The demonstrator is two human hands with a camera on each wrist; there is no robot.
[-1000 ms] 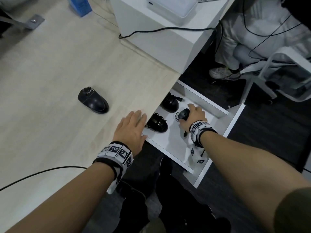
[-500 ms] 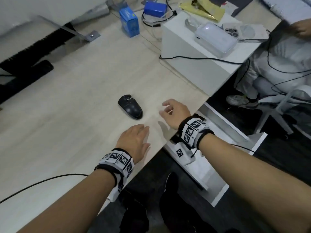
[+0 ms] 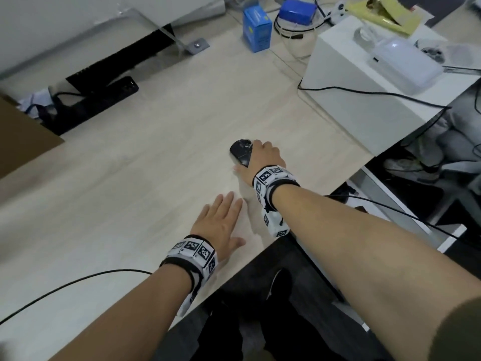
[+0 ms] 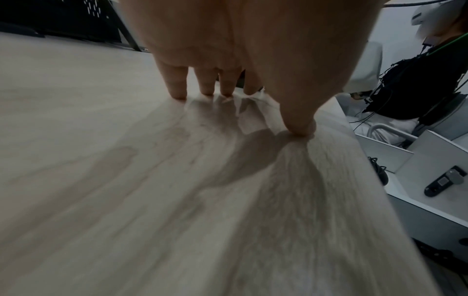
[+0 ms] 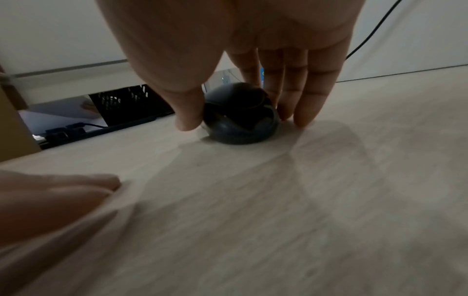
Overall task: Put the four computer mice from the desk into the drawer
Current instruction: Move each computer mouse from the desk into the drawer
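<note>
One black mouse [image 3: 240, 151] lies on the light wooden desk [image 3: 130, 194]. My right hand [image 3: 249, 159] covers it from the near side. In the right wrist view the thumb [image 5: 188, 118] touches the left side of the mouse [image 5: 238, 102] and the fingers [image 5: 301, 112] reach down along its right side. My left hand [image 3: 221, 220] lies flat on the desk near the front edge, fingers straight, holding nothing. The white drawer [image 3: 451, 237] stands pulled out at the right, below the desk edge. In the left wrist view a dark mouse [image 4: 379, 171] shows partly inside the drawer [image 4: 385, 152].
A white box [image 3: 364, 82] with a cable across it stands at the back right of the desk. A blue carton [image 3: 256, 29] and a black power strip [image 3: 99, 100] sit further back. A thin black cable [image 3: 65, 285] crosses the near left. A seated person [image 3: 463, 142] is beyond the drawer.
My right hand left the drawer, came up over the desk and closed around the remaining black mouse. The left hand stayed flat on the desk. The head view swung left, away from the drawer.
</note>
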